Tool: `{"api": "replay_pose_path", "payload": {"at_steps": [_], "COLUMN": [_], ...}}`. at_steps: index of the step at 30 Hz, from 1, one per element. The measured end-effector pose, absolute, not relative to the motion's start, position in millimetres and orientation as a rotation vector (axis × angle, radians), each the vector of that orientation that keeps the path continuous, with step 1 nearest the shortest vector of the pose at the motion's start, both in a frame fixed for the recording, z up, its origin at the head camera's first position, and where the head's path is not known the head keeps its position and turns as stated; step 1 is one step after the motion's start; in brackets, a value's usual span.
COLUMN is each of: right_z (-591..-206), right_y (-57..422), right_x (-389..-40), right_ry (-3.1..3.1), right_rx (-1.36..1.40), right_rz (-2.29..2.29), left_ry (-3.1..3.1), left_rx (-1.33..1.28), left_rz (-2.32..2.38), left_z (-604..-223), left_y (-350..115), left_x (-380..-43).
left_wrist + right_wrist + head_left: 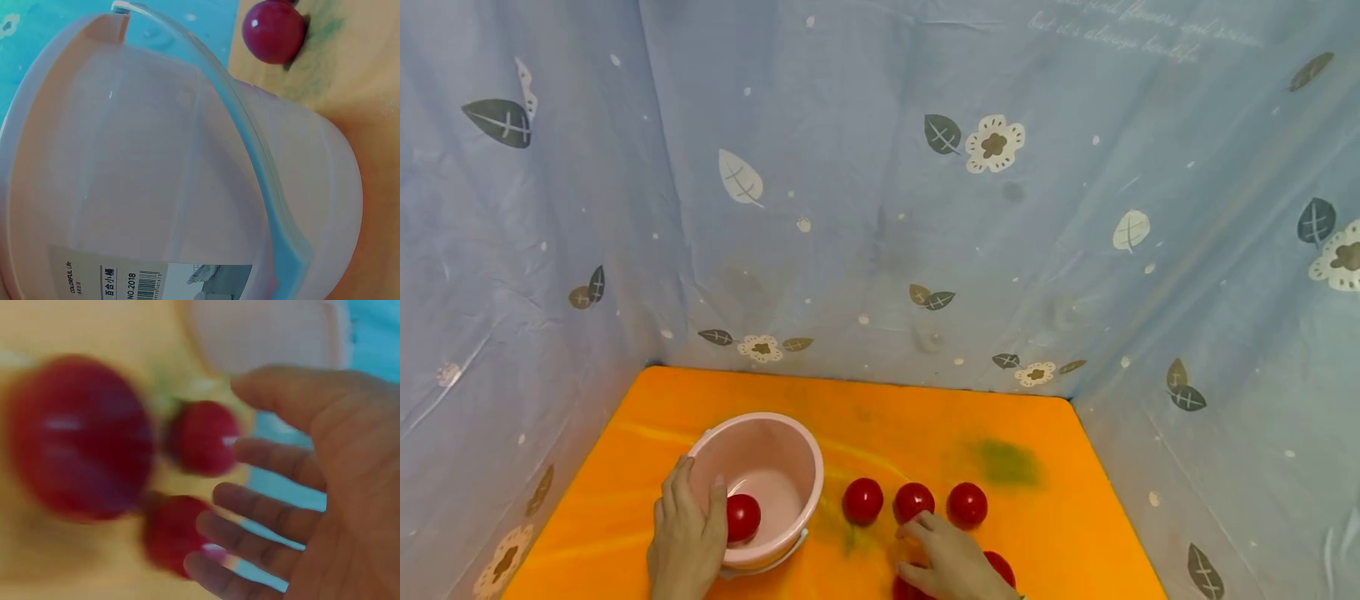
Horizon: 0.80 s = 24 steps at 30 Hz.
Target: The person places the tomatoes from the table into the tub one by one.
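A pink plastic bucket (811,508) with a pale handle (240,119) stands at the left of the orange table. My left hand (687,533) grips its near-left rim, thumb over the inner side and fingers outside. One red ball (742,517) lies inside the bucket. To the right, my right hand (951,558) hovers among several red balls, fingers spread and palm empty in the right wrist view. Beyond it sit a left ball (862,501), a middle ball (913,500) close to the fingertips and a right ball (967,505). Two more are partly hidden by this hand.
Blue patterned cloth (865,208) hangs around the back and both sides of the orange tabletop (880,417). A green smudge (1007,462) marks the surface behind the right ball. The bucket's outer wall carries a printed label (150,275).
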State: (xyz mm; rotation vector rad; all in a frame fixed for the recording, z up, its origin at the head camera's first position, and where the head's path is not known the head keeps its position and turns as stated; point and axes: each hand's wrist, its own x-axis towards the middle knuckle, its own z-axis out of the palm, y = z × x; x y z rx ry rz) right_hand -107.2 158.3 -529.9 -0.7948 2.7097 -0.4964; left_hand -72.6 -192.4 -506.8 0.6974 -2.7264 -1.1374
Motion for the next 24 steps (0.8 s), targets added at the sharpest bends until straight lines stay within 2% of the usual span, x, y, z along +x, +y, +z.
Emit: {"api": "replay_pose_path", "payload": {"at_steps": [7, 19, 24], "right_z": [-564.7, -570.2, -549.3], "right_y": [170.8, 173.0, 170.6], "right_x": [-88.3, -87.4, -95.9], "right_ry": [2.589, 2.463, 2.297], "right_rx": [-0.734, -0.736, -0.413], "right_rz": [-0.388, -0.435, -0.599], "left_ry": [-2.751, -2.737, -2.716], "left_rx": [0.756, 0.756, 0.73], "left_rz": [-1.165, -1.144, -1.13], "left_z": [-510.1, -510.5, -509.3], "left_y": [-192.5, -186.8, -186.4], "left_x": [-70.3, -69.2, -68.3]}}
